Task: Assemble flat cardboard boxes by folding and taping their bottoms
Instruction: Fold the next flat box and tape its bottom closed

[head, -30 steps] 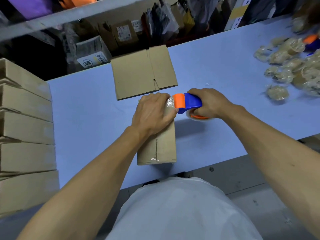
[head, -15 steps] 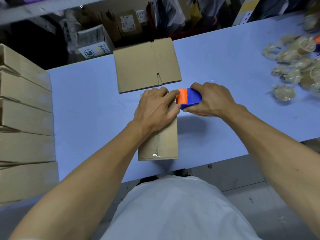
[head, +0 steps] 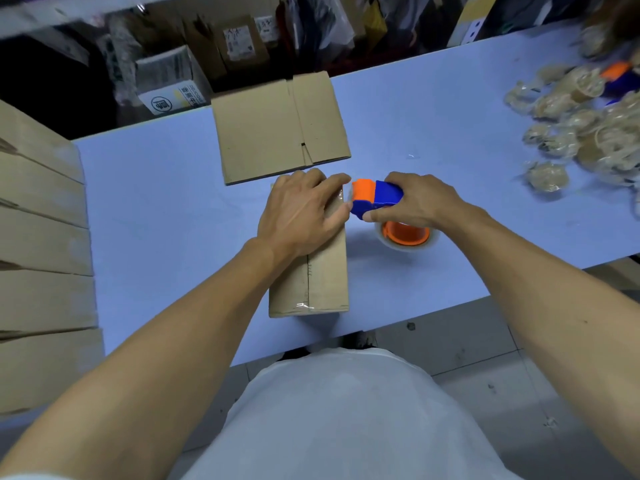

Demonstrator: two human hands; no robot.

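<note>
The folded cardboard box (head: 313,268) lies bottom-up near the middle of the pale blue worktop (head: 166,216), its near end close to the worktop's front edge. Clear tape runs along its centre seam and wraps over the near end. The left hand (head: 299,213) presses flat on the box's far end, fingers straight and spread over the tape, so its grip is apart. Just beside the box's far right corner, the right hand (head: 420,202) has its grip clamped on the blue and orange tape dispenser (head: 375,199), fingers curled over the top, thumb along the near side. The dispenser's orange nose touches the left fingertips at the box's edge; its orange-cored tape roll (head: 407,235) hangs below the hand, just above the worktop.

Beyond the box, almost touching its far end, a flat unfolded carton (head: 277,129) lies with its far edge overhanging the back of the worktop. Bare worktop lies left of the box up to a stack of flat cartons (head: 38,258) at the left edge. On the right, bare surface extends to a heap of crumpled tape wads (head: 575,123) at the far right corner. Behind the worktop, shelves hold parcels (head: 239,43) and bags.
</note>
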